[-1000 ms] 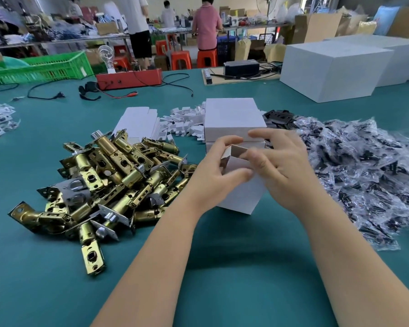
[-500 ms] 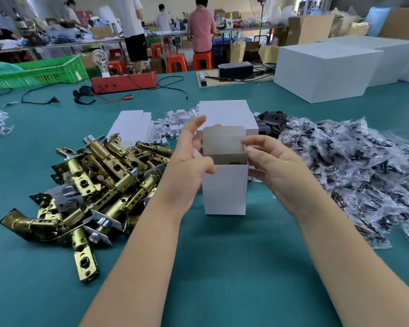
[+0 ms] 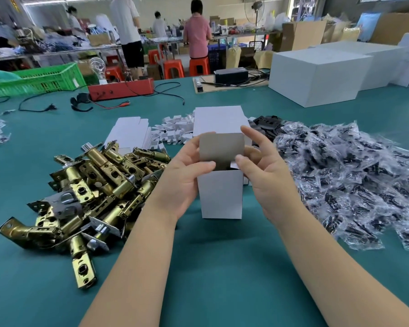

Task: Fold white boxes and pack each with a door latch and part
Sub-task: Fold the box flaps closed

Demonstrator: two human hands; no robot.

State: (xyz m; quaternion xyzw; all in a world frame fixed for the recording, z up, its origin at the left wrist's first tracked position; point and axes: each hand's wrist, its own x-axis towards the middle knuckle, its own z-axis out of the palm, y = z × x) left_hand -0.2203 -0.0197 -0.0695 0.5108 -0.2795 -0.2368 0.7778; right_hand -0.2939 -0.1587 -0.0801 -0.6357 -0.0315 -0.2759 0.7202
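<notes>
White cardboard box [image 3: 221,194], grey flap upright, gripped by left hand [image 3: 184,182] and right hand [image 3: 267,175].

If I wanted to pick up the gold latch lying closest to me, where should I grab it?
Probably by its round brass barrel, coming down from above. That door latch lies flat on the green table at the near edge of the latch pile, its barrel clear on both sides. The flat plate end near you hugs the table, so it is harder to pinch.
</notes>
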